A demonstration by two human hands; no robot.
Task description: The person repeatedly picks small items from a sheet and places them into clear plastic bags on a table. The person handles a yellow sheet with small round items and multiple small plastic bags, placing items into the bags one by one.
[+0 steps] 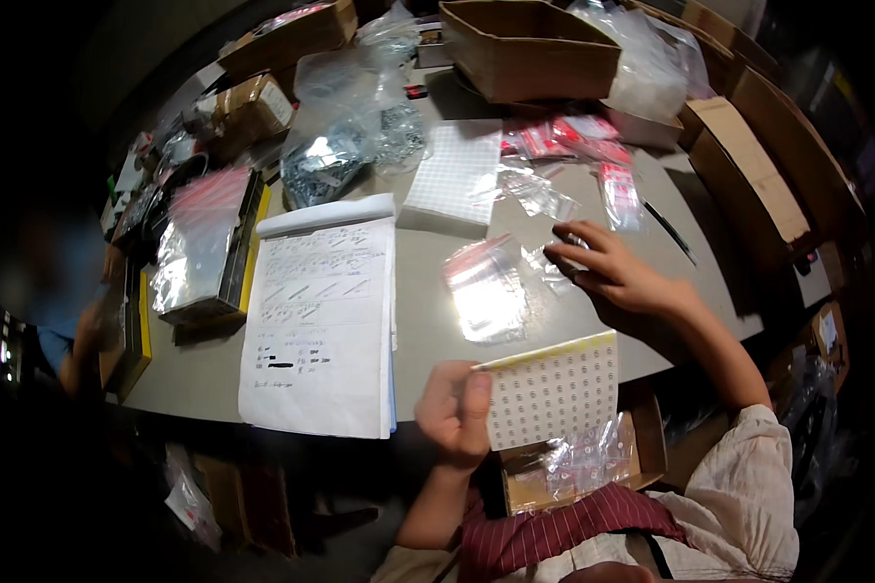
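Pale grey tabletop (420, 291) spreads across the view, its edges bent by the lens and the surroundings largely dark. Nearest, at the person's lap, lies a dark red cloth with thin pale stripes (574, 520). Just beyond it an open brown cardboard box (654, 435) holds small clear plastic bags (593, 457). Above that box, at the table's near edge, the left hand (454, 413) pinches the left side of a white sheet with rows of small dark marks (554, 394), thumb on its face; the sheet is slightly tilted, yellowish along its top.

To its left lies a white paper notepad with handwritten lines (321, 330). Farther in, a clear plastic zip bag with a red strip (486, 291) lies flat. Just right of it hovers the right hand (608, 267), fingers loosely curled near a small clear packet (549, 272); whether it grips anything I cannot tell. Beyond are a slim black pen (669, 233), a white gridded slab (454, 175) and red-and-clear packets (578, 136). Farther still stand a clear bag of dark small parts (326, 160) and a large open brown carton (530, 78).
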